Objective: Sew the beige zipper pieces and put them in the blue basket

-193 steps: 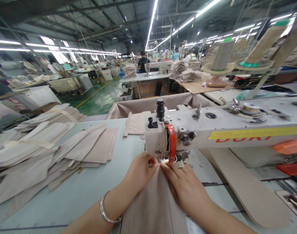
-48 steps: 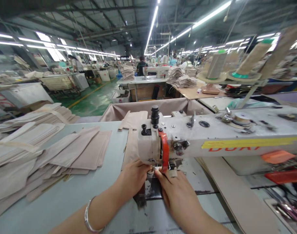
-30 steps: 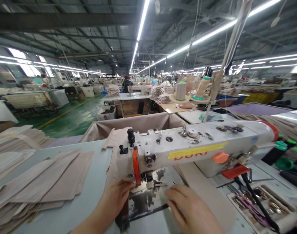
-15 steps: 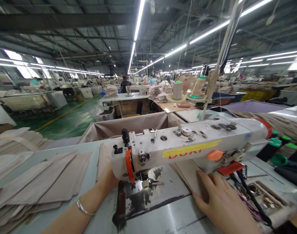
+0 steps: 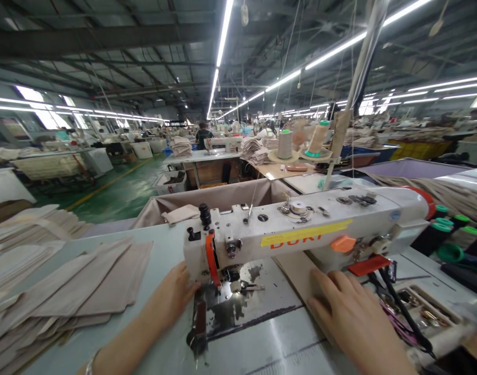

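Observation:
The white sewing machine [image 5: 296, 234] has an orange guard by its needle area and yellow tape along its arm. Beside its head, my left hand [image 5: 175, 291] has its fingers apart and partly hidden by the machine, with no cloth visible in it. A beige fabric piece [image 5: 181, 213] lies behind the head at the table's far edge. Under the machine arm, my right hand [image 5: 350, 315] grips beige fabric panels [image 5: 296, 268] by their near side, thumb at the left edge. Its other fingertips are partly hidden. The metal needle plate [image 5: 238, 302] shows between my hands.
Stacked beige panels [image 5: 82, 291] cover the left of the table. At right are a parts tray [image 5: 433, 312] with metal bits, a red clip-like piece [image 5: 374, 264] and dark thread cones [image 5: 433, 237]. A fabric-lined bin [image 5: 230, 195] stands behind the machine.
My left hand has drawn back toward me from behind the machine head. The fabric piece there now lies farther back at the table edge. My right hand has lowered slightly with the panels.

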Available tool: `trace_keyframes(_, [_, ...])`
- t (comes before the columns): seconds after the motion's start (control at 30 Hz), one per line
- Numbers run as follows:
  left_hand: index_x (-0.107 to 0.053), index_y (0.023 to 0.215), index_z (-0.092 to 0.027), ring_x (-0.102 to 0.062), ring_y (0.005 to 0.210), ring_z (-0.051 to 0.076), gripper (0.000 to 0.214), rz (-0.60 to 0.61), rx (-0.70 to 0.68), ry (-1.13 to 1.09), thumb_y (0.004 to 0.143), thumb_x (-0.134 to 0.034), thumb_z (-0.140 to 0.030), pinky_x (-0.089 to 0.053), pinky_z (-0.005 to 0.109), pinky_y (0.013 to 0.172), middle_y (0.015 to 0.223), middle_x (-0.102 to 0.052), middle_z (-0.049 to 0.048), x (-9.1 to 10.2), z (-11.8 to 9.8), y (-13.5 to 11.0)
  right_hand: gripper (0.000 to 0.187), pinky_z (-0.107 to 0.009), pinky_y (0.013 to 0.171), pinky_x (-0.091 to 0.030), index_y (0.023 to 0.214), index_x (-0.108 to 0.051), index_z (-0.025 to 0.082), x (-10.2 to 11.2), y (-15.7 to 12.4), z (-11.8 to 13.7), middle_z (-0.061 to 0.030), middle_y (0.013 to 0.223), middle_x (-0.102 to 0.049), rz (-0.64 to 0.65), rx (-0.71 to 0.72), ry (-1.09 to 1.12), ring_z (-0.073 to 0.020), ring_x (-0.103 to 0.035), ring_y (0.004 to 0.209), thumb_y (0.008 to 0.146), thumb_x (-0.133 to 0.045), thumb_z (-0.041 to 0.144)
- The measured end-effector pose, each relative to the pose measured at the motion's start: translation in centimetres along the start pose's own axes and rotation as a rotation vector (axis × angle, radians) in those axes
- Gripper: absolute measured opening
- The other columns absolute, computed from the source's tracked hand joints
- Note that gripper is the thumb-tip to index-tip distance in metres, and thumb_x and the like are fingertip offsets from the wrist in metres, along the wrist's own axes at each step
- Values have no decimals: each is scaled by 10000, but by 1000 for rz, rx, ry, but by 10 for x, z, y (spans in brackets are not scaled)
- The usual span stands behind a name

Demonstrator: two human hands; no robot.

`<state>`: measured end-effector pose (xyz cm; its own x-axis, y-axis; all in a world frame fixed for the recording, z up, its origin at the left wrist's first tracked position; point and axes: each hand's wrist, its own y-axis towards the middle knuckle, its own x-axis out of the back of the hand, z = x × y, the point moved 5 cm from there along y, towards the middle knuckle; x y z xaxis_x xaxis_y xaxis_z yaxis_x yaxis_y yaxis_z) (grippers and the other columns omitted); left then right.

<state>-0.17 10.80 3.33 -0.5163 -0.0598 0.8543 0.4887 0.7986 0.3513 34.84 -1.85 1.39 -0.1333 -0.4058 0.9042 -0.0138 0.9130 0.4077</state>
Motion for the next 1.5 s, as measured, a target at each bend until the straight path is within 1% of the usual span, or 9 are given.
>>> trace_keyframes(0.17, [-612, 1227, -179, -599, 1157, 272, 320, 69, 63, 97, 949, -481, -266, -484, 484, 1032, 1247, -627, 116, -25, -8, -43, 378, -407, 770, -459, 1232, -505, 154, -2, 7, 2, -112, 953, -599, 72, -11, 48, -279, -602, 867, 890, -550, 310])
trace_keyframes(0.43, [-644, 1172, -236, -644, 1073, 246, 273, -38, -14, 102, 932, -515, -257, -546, 416, 960, 1171, -668, 74, -26, -12, -50, 374, -449, 796, -462, 1183, -541, 163, 14, 14, 7, -141, 1003, -607, -4, -5, -18, -314, -584, 910, 838, -598, 294])
trace_keyframes(0.53, [-656, 1139, -255, -653, 1023, 232, 258, -29, -78, 5, 921, -521, -227, -555, 377, 922, 1093, -690, 60, -25, -35, -55, 381, -457, 843, -459, 1197, -535, 160, 13, 12, 6, -145, 1048, -594, -19, 3, 16, -320, -578, 955, 834, -596, 258])
trace_keyframes(0.63, [-674, 1107, -255, -667, 921, 200, 284, 103, -111, -242, 908, -487, -180, -562, 325, 849, 995, -703, 49, -41, -78, -51, 396, -440, 856, -469, 1229, -523, 148, 10, 11, 1, -149, 1091, -585, -28, -24, 115, -318, -573, 1020, 846, -566, 237])
trace_keyframes(0.7, [-691, 1065, -236, -670, 843, 189, 284, 217, -18, -466, 875, -495, -158, -564, 317, 795, 938, -708, 46, -63, -106, -37, 374, -427, 850, -476, 1231, -534, 157, 7, 12, -5, -132, 1081, -592, -22, -83, 195, -302, -583, 1014, 867, -534, 241])
trace_keyframes(0.83, [-602, 1205, -136, -689, 871, 184, 395, 309, 424, -1051, 810, -586, -125, -560, 302, 805, 974, -711, 77, -124, -145, 6, 305, -411, 814, -487, 1148, -609, 178, 1, 10, -16, -92, 1019, -620, 18, -247, 435, -271, -614, 925, 877, -510, 278])
trace_keyframes(1.0, [-601, 977, -123, -689, 715, 182, 221, 238, 646, -1190, 759, -639, -115, -570, 286, 680, 765, -653, 40, -165, -163, 42, 328, -364, 812, -505, 1142, -643, 193, 1, 6, -23, -81, 1033, -670, 23, -323, 615, -237, -642, 918, 904, -467, 335])
trace_keyframes(1.2, [-536, 839, -141, -634, 567, 143, 144, 210, 720, -1210, 717, -609, -113, -551, 264, 570, 676, -626, 28, -167, -161, 44, 443, -335, 869, -480, 1079, -697, 201, -10, -2, -30, -76, 1049, -701, 115, -505, 1089, -266, -630, 1011, 915, -466, 541])
trace_keyframes(1.5, [-564, 913, -167, -508, 526, 86, 258, 278, 557, -1403, 655, -558, -177, -365, 180, 486, 657, -568, -25, -155, -166, 43, 525, -311, 676, -486, 1084, -689, 149, -22, -5, -18, -82, 884, -712, 355, -678, 1641, -235, -649, 769, 843, -598, 607])
